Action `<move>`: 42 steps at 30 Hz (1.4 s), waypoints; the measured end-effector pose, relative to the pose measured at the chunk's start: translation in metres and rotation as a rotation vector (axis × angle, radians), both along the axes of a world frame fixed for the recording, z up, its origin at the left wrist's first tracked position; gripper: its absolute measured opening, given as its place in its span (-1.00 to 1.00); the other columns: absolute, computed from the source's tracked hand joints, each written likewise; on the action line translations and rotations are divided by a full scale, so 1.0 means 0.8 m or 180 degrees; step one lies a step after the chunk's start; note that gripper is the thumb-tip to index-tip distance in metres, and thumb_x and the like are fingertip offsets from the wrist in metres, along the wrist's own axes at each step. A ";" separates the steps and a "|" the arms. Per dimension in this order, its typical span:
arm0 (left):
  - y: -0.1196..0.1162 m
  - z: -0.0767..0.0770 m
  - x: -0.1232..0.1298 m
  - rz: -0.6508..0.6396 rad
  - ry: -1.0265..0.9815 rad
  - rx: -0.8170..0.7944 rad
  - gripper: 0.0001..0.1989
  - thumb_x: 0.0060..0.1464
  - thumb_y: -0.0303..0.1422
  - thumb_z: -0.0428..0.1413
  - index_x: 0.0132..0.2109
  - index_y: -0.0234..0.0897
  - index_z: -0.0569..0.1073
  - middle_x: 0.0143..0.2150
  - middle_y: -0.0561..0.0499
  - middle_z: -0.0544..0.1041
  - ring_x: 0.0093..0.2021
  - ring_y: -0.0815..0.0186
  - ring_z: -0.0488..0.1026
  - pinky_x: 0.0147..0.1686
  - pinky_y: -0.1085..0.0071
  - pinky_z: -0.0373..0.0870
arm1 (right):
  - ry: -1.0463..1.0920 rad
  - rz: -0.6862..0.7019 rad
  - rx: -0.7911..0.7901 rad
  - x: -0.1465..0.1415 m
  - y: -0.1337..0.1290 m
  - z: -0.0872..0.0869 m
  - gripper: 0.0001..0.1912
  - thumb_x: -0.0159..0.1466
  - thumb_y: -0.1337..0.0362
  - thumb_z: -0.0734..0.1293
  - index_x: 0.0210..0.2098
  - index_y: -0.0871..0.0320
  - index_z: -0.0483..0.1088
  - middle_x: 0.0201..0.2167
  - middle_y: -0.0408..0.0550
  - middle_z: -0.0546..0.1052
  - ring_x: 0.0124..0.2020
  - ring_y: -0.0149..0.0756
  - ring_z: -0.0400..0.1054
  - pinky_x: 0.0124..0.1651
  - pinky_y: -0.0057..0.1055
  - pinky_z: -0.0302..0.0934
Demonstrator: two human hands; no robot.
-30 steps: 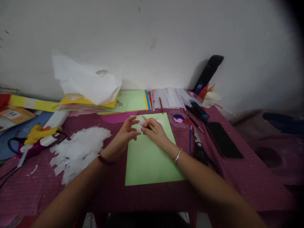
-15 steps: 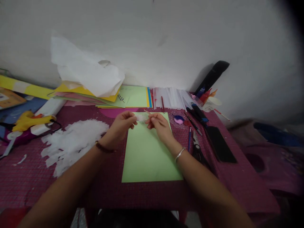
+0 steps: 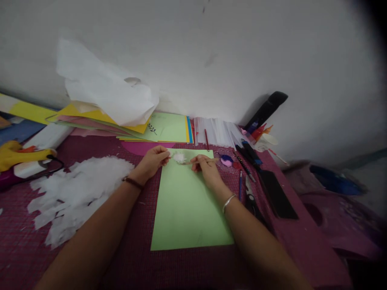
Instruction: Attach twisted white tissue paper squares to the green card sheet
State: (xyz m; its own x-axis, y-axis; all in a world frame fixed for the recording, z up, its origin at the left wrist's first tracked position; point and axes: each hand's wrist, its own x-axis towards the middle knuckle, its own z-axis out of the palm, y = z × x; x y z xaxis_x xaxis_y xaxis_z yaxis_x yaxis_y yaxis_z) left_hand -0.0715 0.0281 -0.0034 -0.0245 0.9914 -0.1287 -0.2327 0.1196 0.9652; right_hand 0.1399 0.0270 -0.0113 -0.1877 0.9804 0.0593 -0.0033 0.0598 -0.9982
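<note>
A crumpled white paper tuft (image 3: 179,158) is over the upper part of a light green sheet (image 3: 190,205). The fingers of my left hand (image 3: 155,160) are pinched together at the tuft's left edge. In my right hand (image 3: 206,168) is a thin pale wooden stick (image 3: 213,160), lying nearly level, its left tip by the tuft's lower right side. A large heap of white paper pieces (image 3: 87,185) spreads over the table left of the sheet.
A yellow glue gun (image 3: 24,155) lies at far left. Stacked coloured papers (image 3: 169,127) and white strips (image 3: 214,131) lie along the wall. On the right are a paint palette (image 3: 226,160), scissors (image 3: 250,197), a blue pencil (image 3: 240,185) and a black phone-like slab (image 3: 276,195).
My hands have moved slightly apart. The stick has swung to nearly level, its tip now beside the tuft, which shows more fully. The whole view has shifted slightly.
</note>
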 end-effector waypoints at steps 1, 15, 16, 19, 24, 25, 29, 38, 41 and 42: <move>0.000 0.000 0.000 -0.0048 0.0074 0.0020 -0.77 -0.20 -0.35 0.25 -0.45 -0.31 0.34 -0.57 0.12 0.40 -0.62 0.51 0.26 -0.60 0.55 0.12 | -0.0012 -0.0016 0.0004 0.000 0.000 -0.001 -0.58 0.26 -0.07 0.21 -0.41 0.17 0.42 -0.61 -0.14 0.42 -0.58 -0.41 0.27 -0.46 -0.43 0.17; 0.000 -0.005 0.007 -0.0500 0.1570 0.0453 -0.91 -0.18 -0.36 0.16 -0.46 -0.28 0.52 -0.65 0.12 0.35 -0.61 0.45 0.20 -0.59 0.52 0.05 | 0.0007 -0.0207 0.0005 -0.008 0.003 -0.009 -0.58 0.24 -0.09 0.22 -0.34 0.16 0.40 -0.53 -0.10 0.49 -0.56 -0.40 0.29 -0.45 -0.42 0.19; 0.001 -0.006 0.009 -0.0459 0.1736 0.0516 -0.93 -0.19 -0.38 0.15 -0.48 -0.29 0.51 -0.63 0.11 0.37 -0.59 0.44 0.22 -0.58 0.51 0.07 | 0.0023 -0.0208 -0.0003 -0.008 0.004 -0.009 -0.58 0.24 -0.09 0.23 -0.33 0.16 0.40 -0.53 -0.11 0.49 -0.56 -0.40 0.29 -0.45 -0.42 0.19; 0.003 -0.010 0.017 -0.0233 0.2139 0.0722 -0.95 -0.19 -0.42 0.12 -0.52 -0.30 0.47 -0.57 0.08 0.42 -0.53 0.41 0.28 -0.52 0.50 0.13 | 0.0068 -0.0206 -0.0024 -0.008 0.004 -0.009 -0.60 0.24 -0.08 0.23 -0.33 0.16 0.41 -0.53 -0.11 0.50 -0.56 -0.40 0.30 -0.44 -0.42 0.20; 0.007 -0.013 0.023 -0.0130 0.2320 0.0703 -0.95 -0.16 -0.42 0.11 -0.49 -0.30 0.45 -0.54 0.07 0.44 -0.51 0.39 0.31 -0.49 0.48 0.16 | 0.0349 -0.0537 0.0057 -0.008 -0.002 -0.002 -0.63 0.24 -0.04 0.23 -0.39 0.14 0.39 -0.58 -0.13 0.47 -0.57 -0.39 0.30 -0.45 -0.42 0.21; 0.008 -0.013 0.023 -0.0111 0.2350 0.0701 -0.96 -0.16 -0.43 0.10 -0.49 -0.30 0.45 -0.53 0.07 0.45 -0.51 0.38 0.32 -0.49 0.48 0.16 | 0.0428 -0.0563 0.0105 -0.008 -0.004 0.000 -0.64 0.25 -0.03 0.22 -0.40 0.14 0.39 -0.59 -0.14 0.46 -0.56 -0.39 0.31 -0.44 -0.42 0.22; 0.009 -0.015 0.023 -0.0066 0.2381 0.0767 -0.96 -0.16 -0.45 0.09 -0.48 -0.28 0.44 -0.53 0.07 0.45 -0.49 0.37 0.33 -0.47 0.47 0.17 | 0.0353 -0.0276 0.0164 -0.011 -0.012 0.006 -0.65 0.26 0.00 0.22 -0.43 0.14 0.38 -0.62 -0.14 0.44 -0.55 -0.37 0.32 -0.40 -0.40 0.23; 0.010 -0.020 0.023 -0.0125 0.2402 0.0781 -0.96 -0.13 -0.45 0.09 -0.46 -0.28 0.44 -0.50 0.05 0.46 -0.47 0.35 0.35 -0.47 0.46 0.18 | -0.0366 -0.0108 0.0528 -0.017 -0.016 -0.003 -0.66 0.33 0.03 0.15 -0.42 0.10 0.35 -0.57 -0.15 0.42 -0.50 -0.34 0.29 -0.37 -0.39 0.18; 0.010 -0.022 0.023 -0.0122 0.2514 0.0771 -0.95 -0.11 -0.45 0.07 -0.44 -0.28 0.43 -0.48 0.04 0.47 -0.45 0.34 0.37 -0.44 0.45 0.22 | -0.0738 -0.0126 0.0741 -0.015 -0.018 -0.003 -0.67 0.35 0.08 0.13 -0.42 0.09 0.35 -0.56 -0.15 0.41 -0.48 -0.33 0.29 -0.35 -0.38 0.15; 0.010 -0.023 0.022 -0.0089 0.2555 0.0780 -0.94 -0.10 -0.46 0.06 -0.43 -0.28 0.42 -0.47 0.03 0.47 -0.44 0.33 0.38 -0.43 0.45 0.23 | -0.0881 -0.0129 0.0833 -0.015 -0.019 -0.003 -0.67 0.36 0.10 0.13 -0.42 0.09 0.36 -0.56 -0.16 0.41 -0.47 -0.32 0.29 -0.34 -0.38 0.14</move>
